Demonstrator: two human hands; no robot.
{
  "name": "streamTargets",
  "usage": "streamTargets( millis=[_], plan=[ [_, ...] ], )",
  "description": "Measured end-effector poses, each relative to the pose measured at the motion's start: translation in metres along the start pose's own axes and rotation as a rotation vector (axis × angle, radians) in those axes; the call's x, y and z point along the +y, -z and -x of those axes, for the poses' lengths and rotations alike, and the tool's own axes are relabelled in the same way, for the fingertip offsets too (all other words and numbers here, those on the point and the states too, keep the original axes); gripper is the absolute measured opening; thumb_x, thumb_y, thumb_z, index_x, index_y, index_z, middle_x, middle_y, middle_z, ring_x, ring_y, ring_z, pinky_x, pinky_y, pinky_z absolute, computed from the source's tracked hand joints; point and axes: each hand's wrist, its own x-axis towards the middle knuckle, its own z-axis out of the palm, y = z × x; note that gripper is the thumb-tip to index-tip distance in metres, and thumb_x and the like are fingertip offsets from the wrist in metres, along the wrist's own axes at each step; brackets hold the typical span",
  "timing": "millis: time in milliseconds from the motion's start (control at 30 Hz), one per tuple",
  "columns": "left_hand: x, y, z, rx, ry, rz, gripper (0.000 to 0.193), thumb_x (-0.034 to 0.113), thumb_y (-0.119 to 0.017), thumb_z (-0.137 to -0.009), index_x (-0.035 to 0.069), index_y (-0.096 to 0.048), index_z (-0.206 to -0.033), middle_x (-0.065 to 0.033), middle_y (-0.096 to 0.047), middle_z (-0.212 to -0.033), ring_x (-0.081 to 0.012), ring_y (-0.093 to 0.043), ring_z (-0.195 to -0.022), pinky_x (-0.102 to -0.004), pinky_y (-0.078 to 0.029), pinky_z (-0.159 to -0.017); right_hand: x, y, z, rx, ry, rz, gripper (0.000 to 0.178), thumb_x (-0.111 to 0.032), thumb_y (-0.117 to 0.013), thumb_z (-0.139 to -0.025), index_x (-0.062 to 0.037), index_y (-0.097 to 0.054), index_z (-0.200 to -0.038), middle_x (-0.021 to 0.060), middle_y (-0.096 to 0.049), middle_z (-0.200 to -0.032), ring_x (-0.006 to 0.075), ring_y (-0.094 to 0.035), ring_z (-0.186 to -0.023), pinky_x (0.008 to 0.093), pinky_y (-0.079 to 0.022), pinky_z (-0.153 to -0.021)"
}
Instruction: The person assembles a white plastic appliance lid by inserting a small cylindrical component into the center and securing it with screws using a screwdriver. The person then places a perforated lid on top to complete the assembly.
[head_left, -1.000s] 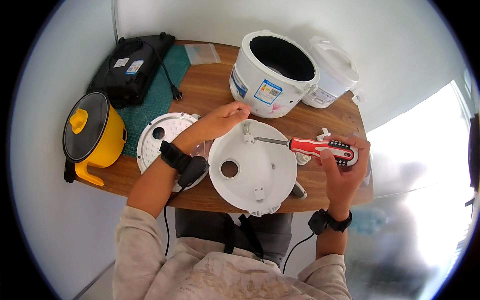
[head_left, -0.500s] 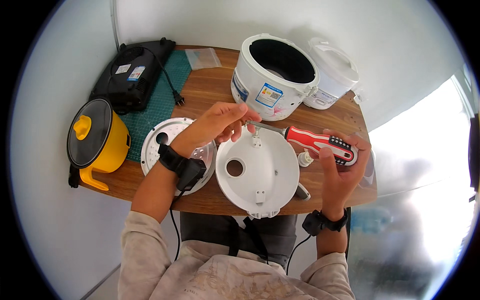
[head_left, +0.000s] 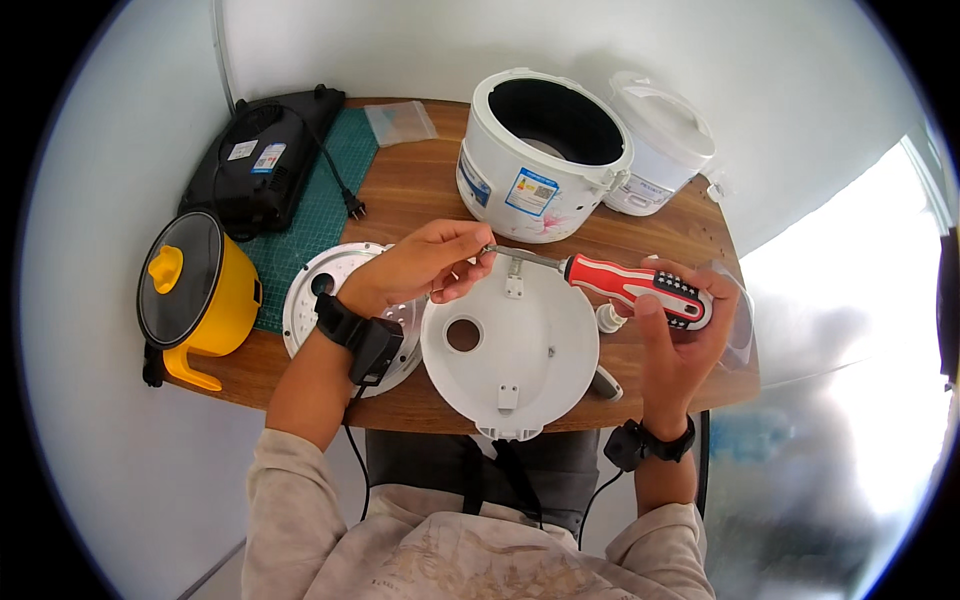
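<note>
While the right hand [head_left: 688,312] keeps its grip clamped on the red-and-black screwdriver [head_left: 622,282], the left hand [head_left: 440,262] pinches the tip near the white lid shell's [head_left: 520,335] far edge; anything tiny there, indiscernible, could drop if that pinch slackens.

A round silver metal plate [head_left: 345,266], beneath the left hand [head_left: 455,262], is partly hidden. Fingertip detail there is indistinct.

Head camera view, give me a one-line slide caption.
Right hand holding a red screwdriver, its tip at the left hand, near a round white cover.
</note>
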Motion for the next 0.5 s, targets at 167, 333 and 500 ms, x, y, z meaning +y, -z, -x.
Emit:
streamTargets(
  millis=[167,333,500],
  plan=[
    [0.0029,-0.0038,0.0007,-0.038,-0.039,0.036,0.031,0.035,-0.048,-0.108,0.010,-0.053,-0.091,0.0025,-0.053,-0.075,-0.0039,-0.048,-0.052,-0.0182,-0.039,-0.043,-0.0027,-0.0003,0.0003,-0.009,-0.024,-0.036,0.048,0.001,-0.074,-0.087,-0.0041,-0.038,-0.119,0.0274,-0.062,-0.117,0.0216,-0.068,-0.100,0.0295,-0.061,-0.081],
    [0.0010,-0.0025,-0.0007,-0.028,-0.033,0.042,0.028,0.033,-0.049,-0.108,0.010,-0.053,-0.093,0.0023,-0.053,-0.076,-0.0036,-0.047,-0.052,-0.0178,-0.039,-0.044,0.0004,0.0040,0.0001,-0.047,0.028,0.018,0.047,0.000,-0.075,-0.086,-0.0043,-0.040,-0.118,0.0264,-0.063,-0.118,0.0197,-0.067,-0.099,0.0273,-0.060,-0.078],
    [-0.0032,0.0018,-0.0026,-0.035,-0.063,0.025,0.027,0.033,-0.051,-0.107,0.010,-0.053,-0.093,0.0023,-0.053,-0.077,-0.0024,-0.048,-0.053,-0.0172,-0.039,-0.043,-0.0053,0.0048,-0.0023,-0.110,-0.016,0.023,0.046,0.000,-0.076,-0.085,-0.0047,-0.042,-0.116,0.0250,-0.062,-0.121,0.0185,-0.066,-0.102,0.0270,-0.059,-0.080]
  ],
)
